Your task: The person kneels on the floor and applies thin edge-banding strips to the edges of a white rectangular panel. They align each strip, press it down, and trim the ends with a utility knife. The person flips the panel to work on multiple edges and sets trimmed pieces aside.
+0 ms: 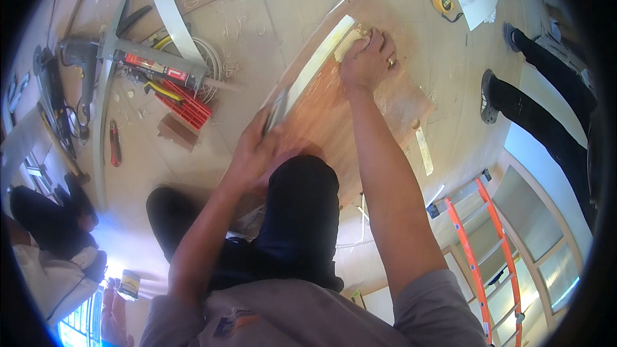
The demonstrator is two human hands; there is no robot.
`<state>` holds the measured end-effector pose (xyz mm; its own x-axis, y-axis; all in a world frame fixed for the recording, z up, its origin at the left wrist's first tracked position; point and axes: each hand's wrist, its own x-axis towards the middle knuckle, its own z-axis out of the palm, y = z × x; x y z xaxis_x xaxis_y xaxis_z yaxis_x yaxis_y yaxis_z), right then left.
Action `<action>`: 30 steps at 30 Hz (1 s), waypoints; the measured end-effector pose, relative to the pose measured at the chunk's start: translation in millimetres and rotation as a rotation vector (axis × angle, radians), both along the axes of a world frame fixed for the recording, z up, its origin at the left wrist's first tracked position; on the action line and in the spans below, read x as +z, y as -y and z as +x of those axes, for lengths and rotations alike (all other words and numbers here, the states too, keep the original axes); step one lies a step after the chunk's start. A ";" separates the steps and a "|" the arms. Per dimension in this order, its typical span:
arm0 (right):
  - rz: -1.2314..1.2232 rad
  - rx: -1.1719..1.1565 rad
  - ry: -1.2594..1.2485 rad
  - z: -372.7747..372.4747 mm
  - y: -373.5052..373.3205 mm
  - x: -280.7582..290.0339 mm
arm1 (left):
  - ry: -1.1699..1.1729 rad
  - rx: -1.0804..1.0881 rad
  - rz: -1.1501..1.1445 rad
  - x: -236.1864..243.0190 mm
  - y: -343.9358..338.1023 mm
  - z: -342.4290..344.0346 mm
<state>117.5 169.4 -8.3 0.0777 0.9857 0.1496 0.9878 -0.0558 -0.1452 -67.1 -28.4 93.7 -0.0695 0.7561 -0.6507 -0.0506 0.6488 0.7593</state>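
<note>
A reddish-brown wooden board (334,112) lies tilted on the floor in front of my bent knee. Along its far left edge runs a pale yellow-white strip (319,58). My right hand (369,64) is closed on a yellowish sponge-like wad (351,45), pressed on the board beside the strip's far end. At the strip's near end, my left hand (254,154) is closed around a thin grey blade-like tool (277,109). Motion blurs that tool, so its exact kind is unclear.
Left of the board lie a caulking gun (157,67), a red plastic tray (191,109), yellow-handled pliers (164,92) and a red-handled tool (114,144). A tape measure (442,3) sits far right. Another person's legs (540,83) and an orange ladder (472,250) are at right.
</note>
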 end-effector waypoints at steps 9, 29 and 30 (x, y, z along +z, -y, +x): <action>-0.050 -0.041 -0.012 -6.0 -2.6 6.8 | 0.629 0.272 -0.091 -27.3 -108.1 22.2; -0.053 -0.041 -0.080 -5.2 -2.9 7.2 | -0.597 -0.212 0.408 -42.9 -156.6 62.5; -0.056 -0.041 -0.076 -5.1 -3.1 7.6 | -0.603 -0.213 0.415 -44.1 -157.6 63.4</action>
<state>112.4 172.5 -0.6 0.1275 0.9881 0.0863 0.9709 -0.1065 -0.2147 -3.7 129.2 49.7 -0.1480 0.9673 -0.2062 0.5449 0.2537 0.7992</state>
